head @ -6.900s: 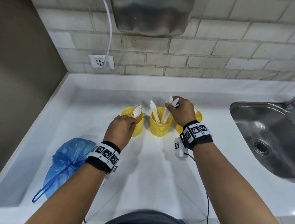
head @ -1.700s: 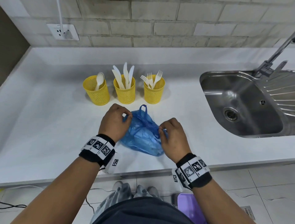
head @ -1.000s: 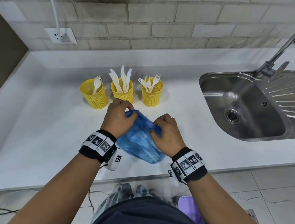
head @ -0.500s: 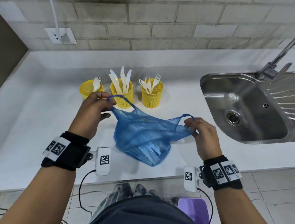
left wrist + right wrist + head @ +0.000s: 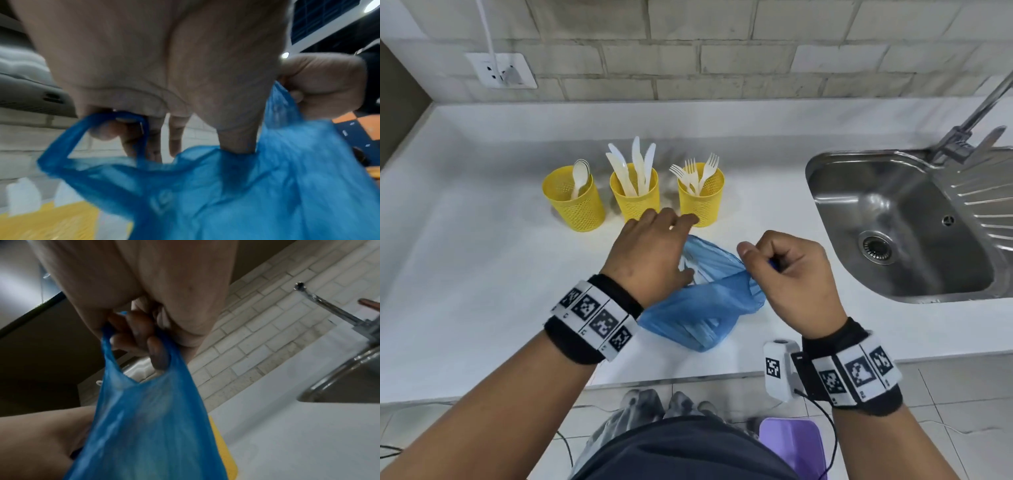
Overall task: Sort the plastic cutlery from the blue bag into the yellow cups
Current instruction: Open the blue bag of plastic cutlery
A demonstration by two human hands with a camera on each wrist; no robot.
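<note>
**Blue bag being held at both handles before the cups**

Spoons [image 5: 580, 174] are being kept in the left of three yellow cups [image 5: 575, 205], knives [image 5: 633, 168] in the middle one and forks [image 5: 697, 171] in the right one. The row is standing between the blue bag [image 5: 698, 308] and the worktop's [image 5: 476, 281] back edge. The bag is lying near the front edge, with white cutlery [image 5: 688, 269] showing in its mouth. One handle is being hooked by the left hand's [image 5: 650, 255] fingers, and the other is being gripped in the curled right hand [image 5: 789, 274]. Compared with half a second earlier, the hands are being held closer together and the bag is no longer being stretched wide.

Bag [image 5: 698, 308] in front of cups [image 5: 635, 202]; sink [image 5: 859, 192] to the right.
</note>
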